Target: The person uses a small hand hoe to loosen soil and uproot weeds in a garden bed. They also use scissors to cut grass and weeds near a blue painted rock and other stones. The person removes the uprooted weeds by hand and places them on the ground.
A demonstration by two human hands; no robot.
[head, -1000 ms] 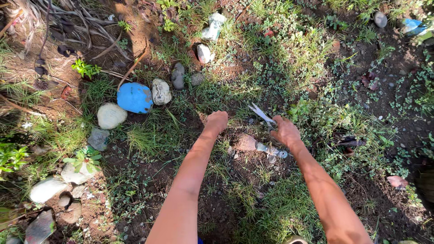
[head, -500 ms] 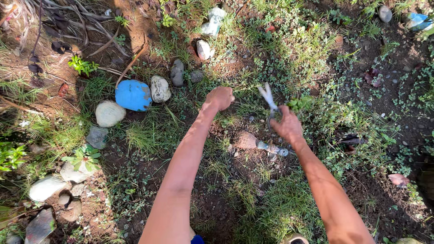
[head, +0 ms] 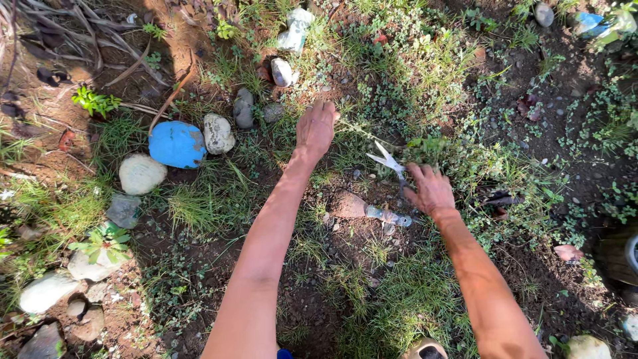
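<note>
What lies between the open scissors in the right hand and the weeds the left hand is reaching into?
Nothing solid shows. The right hand holds the scissors with blades open toward the left hand; between them lie only low grass and a thin stem. The trowel lies on the soil below, out of that line.

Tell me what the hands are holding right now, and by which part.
The right hand holds scissors by the handle end, blades open and pointing up-left. The left hand rests on the grass; whether it grips any cannot be told.
</note>
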